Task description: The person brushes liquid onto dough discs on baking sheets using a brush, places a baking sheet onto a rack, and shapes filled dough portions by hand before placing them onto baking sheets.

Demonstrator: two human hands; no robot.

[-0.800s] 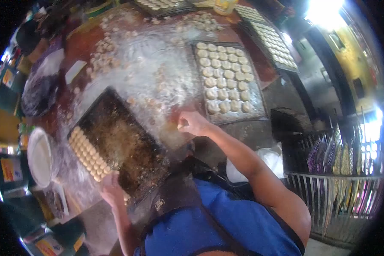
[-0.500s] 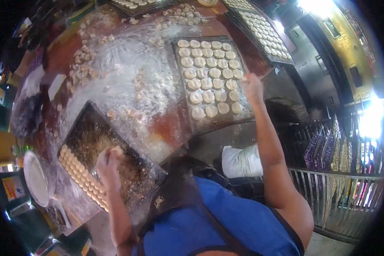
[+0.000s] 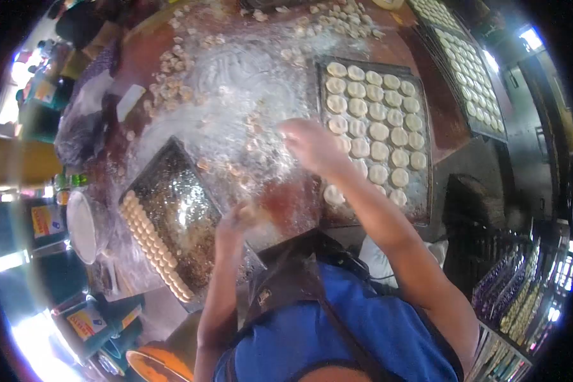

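Note:
My left hand (image 3: 235, 223), smeared by motion, is over the right edge of a dark tray (image 3: 200, 245). Tight rows of small dough balls (image 3: 149, 235) line that tray's left side. My right hand (image 3: 315, 146) reaches across the floured table, its fingers curled together near small dough pieces; anything inside them is hidden. Just right of it lies a second dark tray (image 3: 420, 204) bearing rows of flat dough rounds (image 3: 379, 132), some covered by my right forearm.
Loose dough pieces (image 3: 178, 60) lie scattered over the floured red table (image 3: 293, 204). A white block (image 3: 130, 102) and a round white tub (image 3: 83, 226) are at the left. Stacked trays of dough rounds (image 3: 474, 83) stand at the far right. An orange container (image 3: 156, 366) is below left.
My right hand has moved left from the right edge of the dough-round tray to over the floured table. My left hand has shifted from the tray's middle to its right edge. The view has turned.

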